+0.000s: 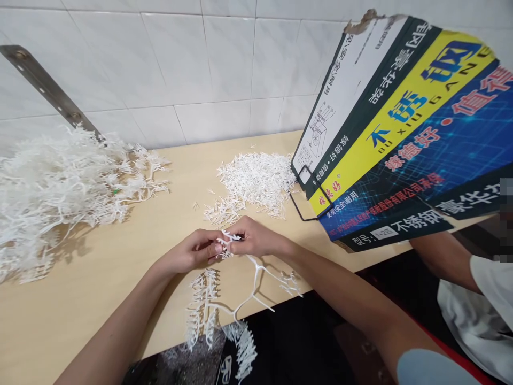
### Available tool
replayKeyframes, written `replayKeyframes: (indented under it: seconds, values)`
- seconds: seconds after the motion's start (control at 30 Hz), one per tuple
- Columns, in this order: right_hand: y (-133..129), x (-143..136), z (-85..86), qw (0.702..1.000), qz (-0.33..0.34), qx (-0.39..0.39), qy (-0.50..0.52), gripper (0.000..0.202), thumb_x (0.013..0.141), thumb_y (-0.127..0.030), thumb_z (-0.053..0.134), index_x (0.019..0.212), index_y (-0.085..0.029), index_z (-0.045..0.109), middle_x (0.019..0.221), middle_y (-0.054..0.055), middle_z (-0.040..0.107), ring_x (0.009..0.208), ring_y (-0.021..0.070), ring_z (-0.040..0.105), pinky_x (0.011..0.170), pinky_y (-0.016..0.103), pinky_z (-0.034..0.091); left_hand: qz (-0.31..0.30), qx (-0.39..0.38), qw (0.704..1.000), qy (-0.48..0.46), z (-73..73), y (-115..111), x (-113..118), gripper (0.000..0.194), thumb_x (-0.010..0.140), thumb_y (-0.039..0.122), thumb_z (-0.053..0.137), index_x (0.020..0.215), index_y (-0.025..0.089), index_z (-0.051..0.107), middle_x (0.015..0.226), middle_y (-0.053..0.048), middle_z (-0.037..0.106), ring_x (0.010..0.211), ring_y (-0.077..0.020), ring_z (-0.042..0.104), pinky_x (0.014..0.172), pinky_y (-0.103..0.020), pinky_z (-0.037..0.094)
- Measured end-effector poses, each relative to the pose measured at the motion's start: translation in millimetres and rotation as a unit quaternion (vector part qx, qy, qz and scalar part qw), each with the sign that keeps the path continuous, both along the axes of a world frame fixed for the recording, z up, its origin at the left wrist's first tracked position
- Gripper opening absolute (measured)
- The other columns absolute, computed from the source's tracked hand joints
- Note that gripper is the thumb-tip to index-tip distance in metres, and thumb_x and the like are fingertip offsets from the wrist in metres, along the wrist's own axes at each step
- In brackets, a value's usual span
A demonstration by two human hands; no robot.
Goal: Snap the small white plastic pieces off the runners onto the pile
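Over the front of the table, my left hand and my right hand meet with closed fingers. Both pinch the toothed top end of a white branched plastic piece. The rest of that piece hangs down from my right hand, with comb-like twigs spread over the table edge and my lap. Just beyond my fingers lies a pile of small white plastic slivers. What exactly sits between the fingertips is partly hidden.
A large heap of white branched plastic covers the left of the table. A printed cardboard panel leans at right by a black wire stand. A metal bracket is against the tiled wall. Another person's arm is at right.
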State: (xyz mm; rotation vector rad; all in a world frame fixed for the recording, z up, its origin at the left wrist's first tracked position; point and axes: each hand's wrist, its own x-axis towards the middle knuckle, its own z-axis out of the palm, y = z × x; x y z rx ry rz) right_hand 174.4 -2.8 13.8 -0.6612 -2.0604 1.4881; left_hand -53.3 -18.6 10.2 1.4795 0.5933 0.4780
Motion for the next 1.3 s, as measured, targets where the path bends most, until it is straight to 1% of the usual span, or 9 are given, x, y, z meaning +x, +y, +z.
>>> replayKeyframes:
  seconds: [0.1,0.2,0.33,0.47,0.6,0.77,0.9,1.03,1.3]
  values:
    - [1.7,0.4,-0.2,0.998,0.017,-0.035,0.046,0.026,0.085,-0.035,0.062,0.068,-0.017,0.054,0.060,-0.006,0.041,0.057,0.0089,0.035,0.055,0.024,0.027,0.017,0.011,1.000,-0.024,-0.6,-0.9,1.5,0.030,0.096,0.042,0.062,0.084,0.014,0.062,0.063,0.002,0.046,0.054,-0.0093,0.036,0.051,-0.025,0.029]
    - [0.5,-2.8,2.2,0.997,-0.048,-0.026,0.055,0.026,0.087,-0.036,0.060,0.070,-0.017,0.054,0.061,-0.005,0.046,0.058,0.0094,0.039,0.056,0.024,0.029,0.115,0.013,0.993,-0.021,1.1,-0.4,6.3,0.028,0.092,0.041,0.068,0.080,0.015,0.063,0.063,0.001,0.050,0.055,-0.0103,0.042,0.053,-0.025,0.035]
    - [-3.0,-9.1,2.6,0.967,-0.238,0.090,-0.019,0.029,0.088,-0.032,0.058,0.066,-0.020,0.044,0.061,-0.006,0.035,0.058,0.0095,0.033,0.055,0.024,0.026,0.286,0.052,0.957,-0.015,5.5,2.7,12.0,0.023,0.087,0.038,0.075,0.094,0.019,0.065,0.075,0.000,0.060,0.062,-0.0121,0.053,0.061,-0.027,0.044]
    - [-5.4,-13.1,-2.7,0.917,-0.305,0.236,-0.096,0.031,0.091,-0.030,0.056,0.067,-0.021,0.039,0.062,-0.004,0.040,0.059,0.0104,0.035,0.059,0.026,0.029,0.312,0.132,0.941,0.016,6.1,1.9,13.6,0.028,0.098,0.044,0.059,0.102,0.018,0.068,0.077,-0.001,0.061,0.068,-0.0139,0.055,0.069,-0.028,0.046]
    - [-7.3,-13.3,-6.1,0.907,-0.277,0.299,-0.110,0.026,0.097,-0.031,0.052,0.074,-0.020,0.047,0.067,-0.002,0.048,0.062,0.0110,0.038,0.061,0.027,0.029,0.294,0.133,0.944,0.062,4.4,-1.4,17.2,0.031,0.095,0.047,0.062,0.095,0.016,0.069,0.068,0.001,0.058,0.063,-0.0134,0.051,0.062,-0.026,0.042]
    - [-7.7,-11.7,-4.9,0.915,-0.252,0.292,-0.119,0.022,0.098,-0.030,0.050,0.078,-0.019,0.050,0.072,-0.001,0.051,0.065,0.0116,0.040,0.063,0.027,0.029,0.263,0.158,0.945,0.111,7.4,0.9,15.8,0.030,0.094,0.045,0.063,0.091,0.016,0.072,0.075,-0.002,0.065,0.065,-0.0139,0.052,0.062,-0.026,0.040]
    - [-7.4,-10.5,0.9,0.953,-0.202,0.199,-0.109,0.018,0.092,-0.028,0.054,0.077,-0.020,0.048,0.069,-0.003,0.047,0.064,0.0111,0.038,0.061,0.026,0.028,0.217,0.224,0.940,0.140,9.1,1.5,8.9,0.029,0.096,0.040,0.060,0.082,0.016,0.069,0.071,-0.002,0.063,0.065,-0.0143,0.049,0.062,-0.027,0.036]
    - [-5.0,-7.2,5.0,0.991,-0.114,0.056,-0.034,0.020,0.087,-0.029,0.058,0.073,-0.020,0.047,0.066,-0.005,0.041,0.061,0.0099,0.036,0.057,0.025,0.027,0.178,0.157,0.969,0.074,6.5,-0.9,6.2,0.033,0.092,0.044,0.066,0.074,0.016,0.065,0.066,-0.002,0.057,0.062,-0.0141,0.045,0.059,-0.029,0.034]
    - [-6.0,-7.4,6.5,0.994,-0.058,-0.049,0.073,0.024,0.089,-0.037,0.057,0.073,-0.019,0.050,0.062,-0.005,0.043,0.057,0.0101,0.037,0.055,0.025,0.030,0.217,0.067,0.973,-0.039,-2.6,2.5,7.4,0.031,0.089,0.043,0.070,0.073,0.017,0.067,0.065,-0.002,0.054,0.059,-0.0140,0.046,0.058,-0.029,0.037]
